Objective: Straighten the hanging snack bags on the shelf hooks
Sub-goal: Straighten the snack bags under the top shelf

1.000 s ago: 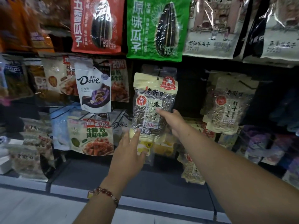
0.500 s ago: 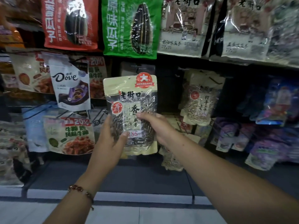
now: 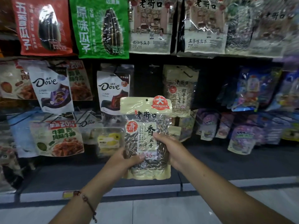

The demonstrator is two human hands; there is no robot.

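Both hands, left (image 3: 124, 157) and right (image 3: 168, 147), grip the seed bag (image 3: 146, 136) below the Dove bag (image 3: 113, 92); next, find its hook.

The right hand (image 3: 169, 151) and left hand (image 3: 124, 160) cover the lower sides of the sunflower seed bag (image 3: 146, 126). The fingers behind it are hidden. The blue and purple bags (image 3: 247, 94) at far right are blurred, print unreadable. The red bag (image 3: 42, 26) is cut off by the top edge.
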